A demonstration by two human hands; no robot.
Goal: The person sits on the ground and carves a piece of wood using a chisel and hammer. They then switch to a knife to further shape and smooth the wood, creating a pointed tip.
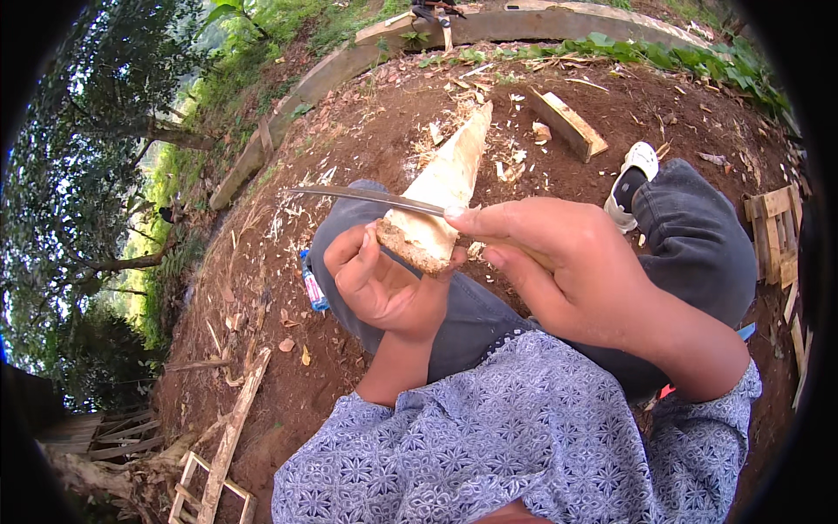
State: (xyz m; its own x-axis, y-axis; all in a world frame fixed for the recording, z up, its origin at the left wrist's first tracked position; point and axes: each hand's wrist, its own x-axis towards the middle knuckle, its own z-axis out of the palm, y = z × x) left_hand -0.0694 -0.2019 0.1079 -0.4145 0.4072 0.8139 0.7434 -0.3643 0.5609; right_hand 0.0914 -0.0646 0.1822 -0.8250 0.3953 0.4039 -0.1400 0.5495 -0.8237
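Observation:
A pale, tapered piece of wood (447,179) points away from me between my knees, its narrow end far and its rough brown end close. My left hand (393,284) grips it from below at that rough end, fingers curled up around its sides. In my right hand (576,262) is a knife (367,197), the handle mostly hidden by the fingers. Its long, thin dark blade lies crosswise over the wood just beyond the rough end and sticks out to the left. My right thumb rests near the base of the blade, by the wood's right side.
Wood shavings litter the brown soil around a squared wooden block (572,127). Left of my leg lies a plastic bottle (313,285). A pallet (772,231) stands at right, a long plank (234,432) at lower left. Beyond a low beam (524,28), another person (436,10) is partly visible.

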